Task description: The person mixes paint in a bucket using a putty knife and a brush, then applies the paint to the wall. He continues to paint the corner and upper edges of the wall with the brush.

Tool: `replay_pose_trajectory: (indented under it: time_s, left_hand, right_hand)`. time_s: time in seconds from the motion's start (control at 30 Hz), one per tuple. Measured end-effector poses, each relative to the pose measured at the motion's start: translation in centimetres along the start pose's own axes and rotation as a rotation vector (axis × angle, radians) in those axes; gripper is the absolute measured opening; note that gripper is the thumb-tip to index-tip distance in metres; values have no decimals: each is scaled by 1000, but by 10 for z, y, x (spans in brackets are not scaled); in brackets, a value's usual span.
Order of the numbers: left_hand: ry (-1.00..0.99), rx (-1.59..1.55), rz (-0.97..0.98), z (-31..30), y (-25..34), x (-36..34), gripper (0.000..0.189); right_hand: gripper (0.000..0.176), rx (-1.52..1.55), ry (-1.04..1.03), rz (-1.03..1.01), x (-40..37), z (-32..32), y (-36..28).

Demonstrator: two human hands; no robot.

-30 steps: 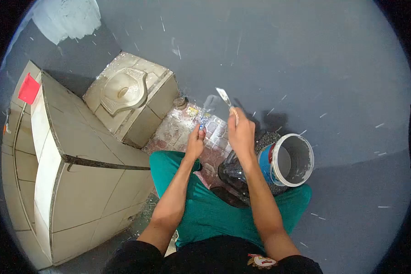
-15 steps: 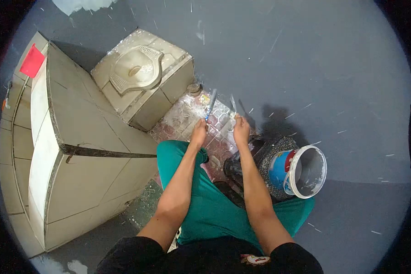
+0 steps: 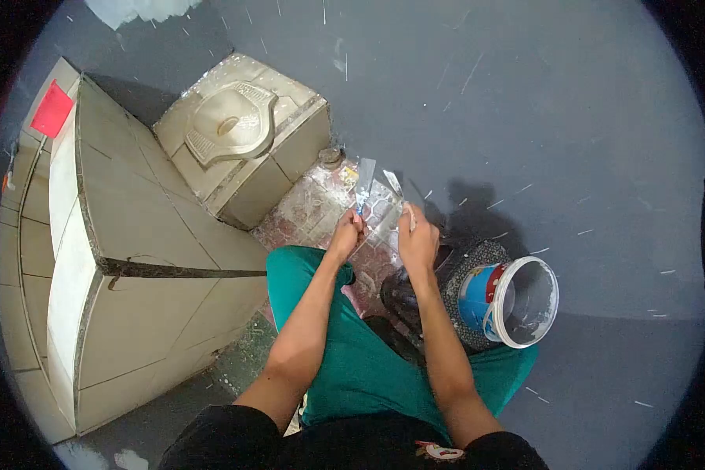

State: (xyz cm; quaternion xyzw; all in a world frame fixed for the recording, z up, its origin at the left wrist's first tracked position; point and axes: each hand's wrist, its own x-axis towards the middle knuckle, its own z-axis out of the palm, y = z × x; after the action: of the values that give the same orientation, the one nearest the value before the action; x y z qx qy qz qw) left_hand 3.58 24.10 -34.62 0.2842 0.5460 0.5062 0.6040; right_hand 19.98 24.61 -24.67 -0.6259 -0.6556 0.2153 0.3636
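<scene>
In front of my knees, my left hand (image 3: 346, 236) is closed around the blue handle of a putty knife (image 3: 365, 177), its flat blade pointing away from me. To the right of it, my right hand (image 3: 418, 241) grips a second putty knife (image 3: 393, 182), whose blade leans toward the first. The two blades are close, with a small gap between their tips. Most of the right knife's handle is hidden by my fingers. By my right knee stands a blue and white paint bucket (image 3: 478, 294), with white smears inside.
A squat toilet (image 3: 258, 117) sits on a raised tiled block ahead left. A tiled partition (image 3: 157, 313) rises on my left, with a red item (image 3: 52, 109) on its far side. The grey wall (image 3: 572, 125) at right has white marks. White residue covers the floor tiles (image 3: 305, 204).
Both putty knives have turned, so more of their flat blades shows. The right knife now leans left, toward the left one. My hands have come slightly nearer each other.
</scene>
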Motion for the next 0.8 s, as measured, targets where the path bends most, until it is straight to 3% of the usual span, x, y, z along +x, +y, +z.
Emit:
replay_pose_trajectory:
  time_s: [0.23, 0.4, 0.5, 0.8]
  left_hand:
    - [-19, 18, 61, 3, -6, 4, 15]
    - [-33, 45, 19, 5, 1, -1, 20]
    - [-62, 88, 151, 1, -7, 5, 21]
    - [-62, 33, 200, 3, -7, 2, 19]
  right_hand:
    - [30, -178, -64, -47, -18, -34, -48]
    - [31, -225, -114, -24, -20, -41, -51]
    - [31, -225, -109, -59, -17, -43, -48]
    - [27, -182, -79, -91, -15, -43, -44]
